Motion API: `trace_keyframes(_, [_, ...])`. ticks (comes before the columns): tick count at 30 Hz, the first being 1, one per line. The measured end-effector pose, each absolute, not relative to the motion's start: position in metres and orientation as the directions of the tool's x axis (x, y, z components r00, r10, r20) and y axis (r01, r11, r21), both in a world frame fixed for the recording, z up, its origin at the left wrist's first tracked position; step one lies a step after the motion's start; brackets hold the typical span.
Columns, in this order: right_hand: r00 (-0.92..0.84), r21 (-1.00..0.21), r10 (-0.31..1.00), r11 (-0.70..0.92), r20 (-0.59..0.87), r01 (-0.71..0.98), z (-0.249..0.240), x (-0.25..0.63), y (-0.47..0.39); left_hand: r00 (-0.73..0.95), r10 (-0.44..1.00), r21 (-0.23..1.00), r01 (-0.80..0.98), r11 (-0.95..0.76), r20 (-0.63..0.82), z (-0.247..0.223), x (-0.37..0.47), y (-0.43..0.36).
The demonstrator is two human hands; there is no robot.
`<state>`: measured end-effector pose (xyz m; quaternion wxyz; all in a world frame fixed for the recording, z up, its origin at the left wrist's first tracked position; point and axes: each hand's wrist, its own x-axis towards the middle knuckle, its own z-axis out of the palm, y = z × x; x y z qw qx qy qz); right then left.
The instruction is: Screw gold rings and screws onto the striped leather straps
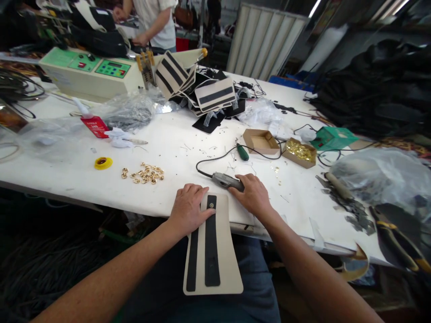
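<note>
A beige panel with two black strips lies partly on the table's front edge and partly over the lap. My left hand grips its upper left part, thumb across the longer black strip near a small round metal fitting. At the panel's upper right, my right hand is closed around one end of a grey corded electric screwdriver lying on the table; its tip is hidden by the hand. A green-handled tool lies just behind it. Gold-coloured metal hardware is scattered to the left.
More striped panels are piled at the back. Cardboard boxes stand right of centre, one with gold pieces. A red glue bottle, yellow tape roll, green-panelled machine and pliers lie around. A co-worker stands behind.
</note>
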<state>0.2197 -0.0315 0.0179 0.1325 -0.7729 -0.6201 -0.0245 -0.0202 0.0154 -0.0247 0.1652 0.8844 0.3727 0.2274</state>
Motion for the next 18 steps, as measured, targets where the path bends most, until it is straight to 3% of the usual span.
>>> trace_keyframes(3, [0.076,-0.255,0.924,0.024,0.374,0.967,0.016,0.206,-0.046,0.622,0.709,0.479,0.537,-0.695,0.331,-0.028,-0.019,0.018])
trace_keyframes(6, [-0.111,-0.379,0.943,0.231,0.313,0.896,0.015,0.187,-0.054,0.609,0.682,0.516,0.463,-0.72,0.404,-0.035,-0.019,0.019])
trace_keyframes(14, [-0.052,-0.57,0.995,0.094,0.09,0.816,-0.002,0.188,-0.041,0.586,0.702,0.637,0.37,-0.677,0.405,-0.036,-0.015,0.015])
trace_keyframes(18, [-0.065,-0.617,0.981,0.166,0.183,0.769,-0.008,0.194,-0.046,0.477,0.836,0.716,0.48,-0.507,0.272,-0.031,-0.016,0.013])
